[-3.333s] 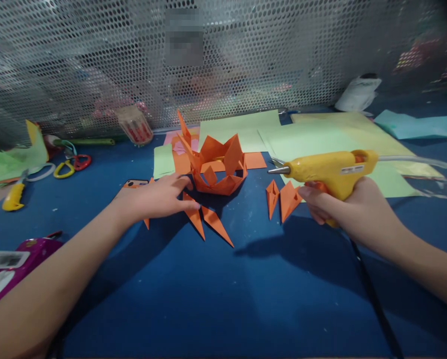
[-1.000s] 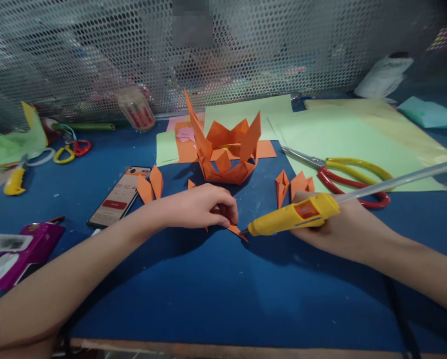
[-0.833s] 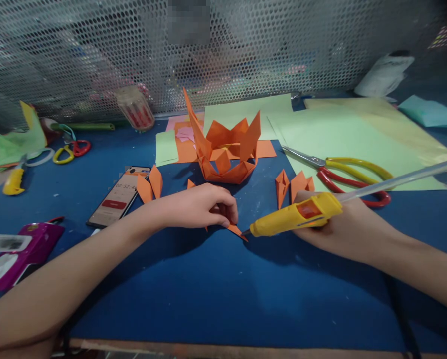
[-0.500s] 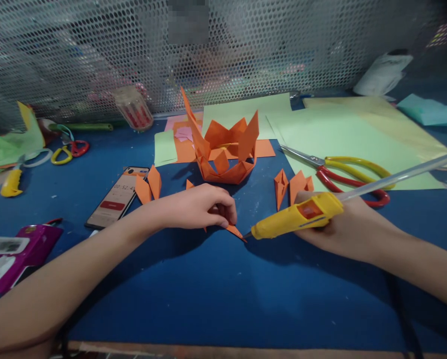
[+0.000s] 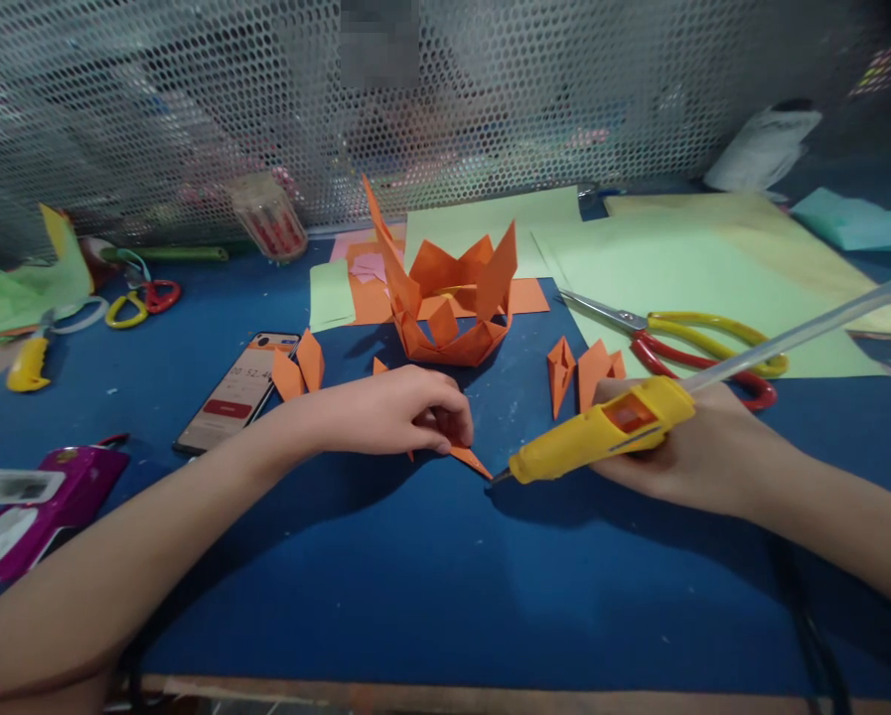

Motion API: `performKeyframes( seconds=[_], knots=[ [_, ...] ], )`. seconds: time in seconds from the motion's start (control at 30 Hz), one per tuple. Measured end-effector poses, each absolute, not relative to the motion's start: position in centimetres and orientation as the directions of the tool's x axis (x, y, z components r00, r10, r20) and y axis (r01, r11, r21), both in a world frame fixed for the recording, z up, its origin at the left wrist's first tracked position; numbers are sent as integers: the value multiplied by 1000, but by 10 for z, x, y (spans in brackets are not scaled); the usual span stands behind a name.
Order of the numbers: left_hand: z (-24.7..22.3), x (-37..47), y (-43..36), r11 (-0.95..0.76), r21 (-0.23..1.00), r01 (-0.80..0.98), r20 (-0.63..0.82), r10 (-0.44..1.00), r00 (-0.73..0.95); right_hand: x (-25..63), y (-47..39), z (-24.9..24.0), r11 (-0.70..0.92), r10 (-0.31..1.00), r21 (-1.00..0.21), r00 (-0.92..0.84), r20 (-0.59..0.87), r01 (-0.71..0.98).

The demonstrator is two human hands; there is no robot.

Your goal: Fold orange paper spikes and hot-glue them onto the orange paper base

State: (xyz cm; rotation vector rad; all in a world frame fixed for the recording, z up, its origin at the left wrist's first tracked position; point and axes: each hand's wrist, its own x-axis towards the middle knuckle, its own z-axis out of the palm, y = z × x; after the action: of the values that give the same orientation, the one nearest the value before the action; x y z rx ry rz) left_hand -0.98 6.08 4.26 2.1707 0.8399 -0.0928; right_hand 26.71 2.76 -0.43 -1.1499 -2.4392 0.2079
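My left hand (image 5: 407, 409) pinches a small folded orange paper piece (image 5: 471, 461) close above the blue tabletop; its far end is hidden by my fingers. In my right hand (image 5: 702, 447) is a yellow hot glue gun (image 5: 590, 437), with a long clear glue stick (image 5: 795, 338) sticking out of its back. The gun's nozzle is at the pointed tip of the orange piece. Beyond my hands stands an orange folded-paper crown-like ring (image 5: 452, 338) with tall petals. Loose folded orange petals (image 5: 561, 372) lie by my right hand, and others (image 5: 300, 365) by my left forearm.
Large red-and-yellow scissors (image 5: 668, 343) lie on pale green paper (image 5: 683, 258) at the right. On the left are a phone (image 5: 236, 392), a purple glossy case (image 5: 58, 511), a yellow cutter (image 5: 29, 359) and smaller scissors (image 5: 143, 303). A jar (image 5: 270, 218) stands before a perforated metal screen (image 5: 534, 89).
The glue gun has shifted slightly right and down, its nozzle still by the paper tip. My left hand keeps its hold on the orange piece, nearly unmoved.
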Motion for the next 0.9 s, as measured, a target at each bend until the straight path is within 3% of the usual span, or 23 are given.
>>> performKeyframes(
  seconds=[0.17, 0.33, 0.47, 0.6, 0.67, 0.8, 0.9],
  knots=[
    [46, -11, 60, -480, 621, 620, -331, 557, 762, 265, 29, 0, 667, 741, -295, -565, 364, 685],
    [49, -10, 59, -523, 566, 637, -321, 572, 755, 264, 27, 7, 594, 803, -360, -503, 321, 719],
    [52, -11, 59, -538, 607, 585, -270, 552, 789, 260, 29, 12, 331, 941, -440, -326, 89, 835],
    [59, -12, 58, -459, 730, 506, -239, 522, 818, 258, 33, 16, 140, 971, -555, -224, -86, 820],
    [63, -13, 56, -440, 752, 491, -210, 547, 811, 261, 33, 17, 107, 982, -489, -169, -85, 866],
    [69, -14, 52, -411, 731, 545, -213, 621, 754, 269, 32, 16, 86, 995, -242, -97, -35, 966],
    [69, -14, 52, -347, 743, 572, -199, 701, 684, 272, 32, 14, 114, 991, -182, -125, -49, 977]
  ],
)
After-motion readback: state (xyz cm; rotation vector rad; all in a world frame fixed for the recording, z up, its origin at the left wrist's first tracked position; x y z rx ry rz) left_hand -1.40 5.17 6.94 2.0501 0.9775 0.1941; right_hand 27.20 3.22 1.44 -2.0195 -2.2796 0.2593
